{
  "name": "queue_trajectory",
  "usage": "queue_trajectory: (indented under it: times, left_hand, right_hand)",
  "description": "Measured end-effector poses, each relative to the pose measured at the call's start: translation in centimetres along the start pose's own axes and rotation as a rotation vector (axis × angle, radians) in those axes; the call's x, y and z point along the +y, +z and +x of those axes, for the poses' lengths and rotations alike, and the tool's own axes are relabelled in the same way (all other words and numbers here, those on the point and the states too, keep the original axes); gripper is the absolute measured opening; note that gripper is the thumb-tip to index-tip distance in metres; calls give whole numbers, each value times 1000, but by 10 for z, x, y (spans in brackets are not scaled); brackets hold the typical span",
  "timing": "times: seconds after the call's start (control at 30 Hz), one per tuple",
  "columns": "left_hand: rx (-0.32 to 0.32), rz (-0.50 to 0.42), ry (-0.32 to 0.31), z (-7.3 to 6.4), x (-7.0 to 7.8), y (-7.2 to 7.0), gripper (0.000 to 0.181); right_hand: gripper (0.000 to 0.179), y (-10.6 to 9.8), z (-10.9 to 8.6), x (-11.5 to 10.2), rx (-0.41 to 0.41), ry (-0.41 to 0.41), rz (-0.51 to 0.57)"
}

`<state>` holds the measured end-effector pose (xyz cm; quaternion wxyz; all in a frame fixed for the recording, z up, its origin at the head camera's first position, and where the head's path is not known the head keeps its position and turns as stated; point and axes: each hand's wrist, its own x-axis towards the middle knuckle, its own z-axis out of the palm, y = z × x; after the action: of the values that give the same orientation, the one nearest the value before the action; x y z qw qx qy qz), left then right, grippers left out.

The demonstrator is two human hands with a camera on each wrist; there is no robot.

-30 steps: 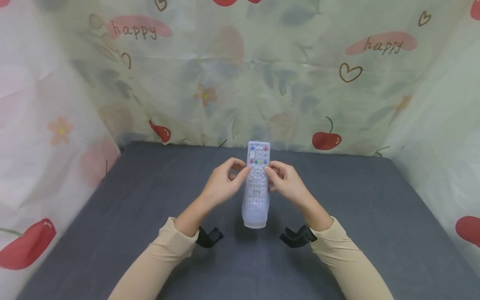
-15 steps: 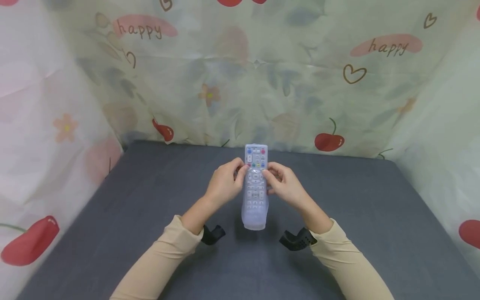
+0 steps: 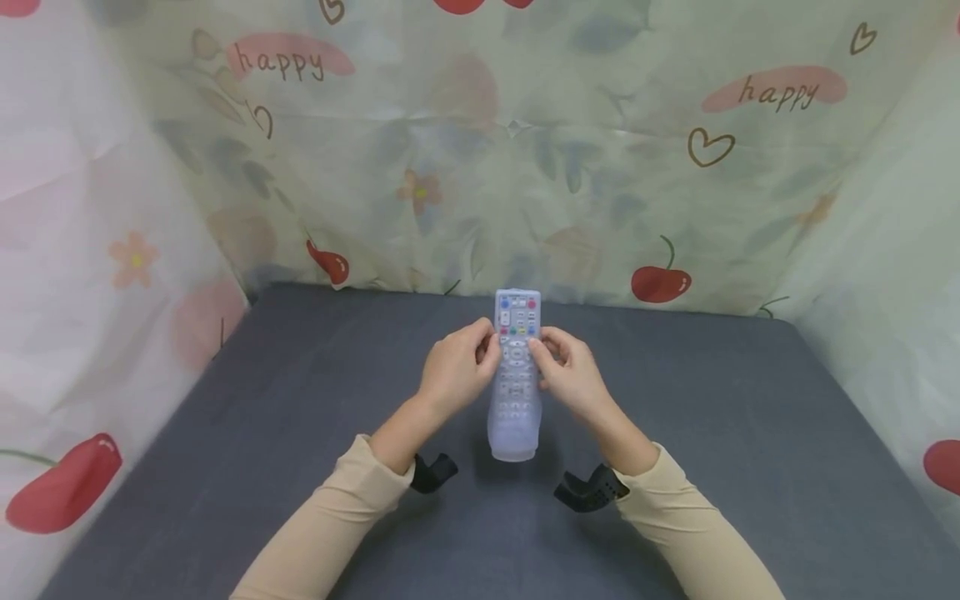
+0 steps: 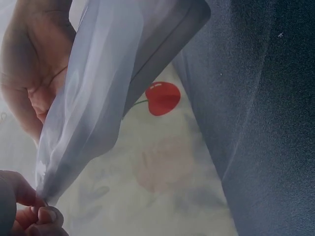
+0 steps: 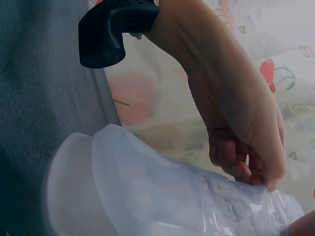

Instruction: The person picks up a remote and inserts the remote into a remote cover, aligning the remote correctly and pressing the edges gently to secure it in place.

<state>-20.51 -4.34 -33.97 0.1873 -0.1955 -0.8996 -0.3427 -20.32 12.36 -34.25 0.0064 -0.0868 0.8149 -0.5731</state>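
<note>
A white remote control point(image 5: 69, 182) with coloured buttons sits inside a translucent silicone cover point(image 3: 515, 421). Its near end sticks out past the cover's rim, as both wrist views show. My left hand point(image 3: 459, 367) pinches the cover's left edge, just above the middle, between thumb and curled fingers. Opposite it, my right hand point(image 3: 570, 367) holds the right edge, thumb on the front and fingers behind. The remote is held upright-tilted over the table, button side toward me. In the left wrist view, left-hand fingertips point(image 4: 47, 214) nip the cover's thin edge.
A dark grey cloth-covered table point(image 3: 300, 433) lies beneath, with the remote's shadow on it. Printed curtains point(image 3: 495, 167) with cherries and flowers stand at the back and both sides. A black wrist mount point(image 3: 588, 490) juts inward from each wrist.
My left hand has turned, its thumb drawing back from the button face to the cover's left edge. My right hand keeps its grip, and the remote has barely shifted.
</note>
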Motion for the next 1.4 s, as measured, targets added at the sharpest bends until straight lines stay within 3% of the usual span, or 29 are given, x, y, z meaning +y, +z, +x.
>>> queue_trajectory:
  times: [0.33, 0.7, 0.83, 0.97, 1.1, 1.23, 1.33, 1.4]
  left_hand:
    - [-33, 40, -4, -3, 3, 5, 18]
    - [-20, 61, 8, -6, 0, 11, 18]
    - [-35, -17, -16, -5, 0, 10, 18]
    - [-83, -201, -101, -3, -3, 8, 18]
    - [-218, -395, -233, -3, -10, 7, 23]
    - [-480, -573, -378, -6, -18, 8, 42]
    - [-662, -692, -434, -10, -21, 10, 51]
    - [-718, -745, -436, -13, -22, 12, 53]
  right_hand:
    - [29, 4, -1, 2, 83, 52, 73]
    - [31, 6, 0, 3, 122, 119, 142]
    - [32, 4, 1, 2, 89, 103, 144]
    - [32, 1, 2, 1, 48, 69, 126]
    - [33, -2, 2, 0, 35, 54, 100]
    - [34, -4, 3, -1, 37, 44, 91]
    - [35, -5, 3, -1, 32, 35, 88]
    - [36, -6, 3, -1, 27, 37, 88]
